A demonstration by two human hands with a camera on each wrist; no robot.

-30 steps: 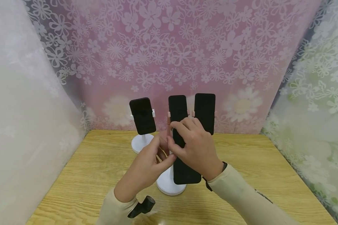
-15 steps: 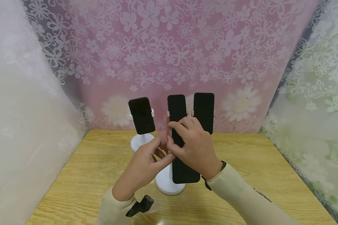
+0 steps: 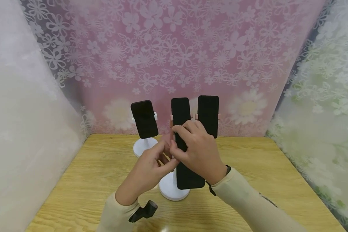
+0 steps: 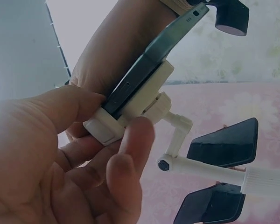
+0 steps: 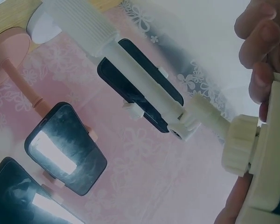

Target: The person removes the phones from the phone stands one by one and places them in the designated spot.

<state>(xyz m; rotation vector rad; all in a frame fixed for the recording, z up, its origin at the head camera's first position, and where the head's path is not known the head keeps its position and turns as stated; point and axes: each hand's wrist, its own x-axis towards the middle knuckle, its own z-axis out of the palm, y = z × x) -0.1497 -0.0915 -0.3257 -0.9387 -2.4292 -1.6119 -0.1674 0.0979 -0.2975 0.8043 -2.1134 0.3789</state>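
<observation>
A black phone [image 3: 189,177] sits in the clamp [image 4: 147,88] of a white phone holder whose round base [image 3: 174,188] stands nearest me. My left hand [image 3: 146,169] pinches the side of that clamp between thumb and fingers, the thumb right at the phone's edge in the left wrist view. Across the phone's upper part my right hand [image 3: 198,151] grips it, thumb and index finger at its left edge. Behind the clamp, a knob [image 5: 238,144] joins it to the holder's jointed white arm [image 5: 140,79]. The hands hide much of the phone and clamp.
Behind stand a phone in a white holder [image 3: 144,119] at left and two phones in pink holders, the middle one [image 3: 180,111] and the right one [image 3: 208,116]. All share the wooden table [image 3: 98,180]. A pink floral curtain [image 3: 162,48] hangs at the back.
Both hands keep their grip on the phone and clamp, nearly still. The whole scene shifts slightly left in the head view.
</observation>
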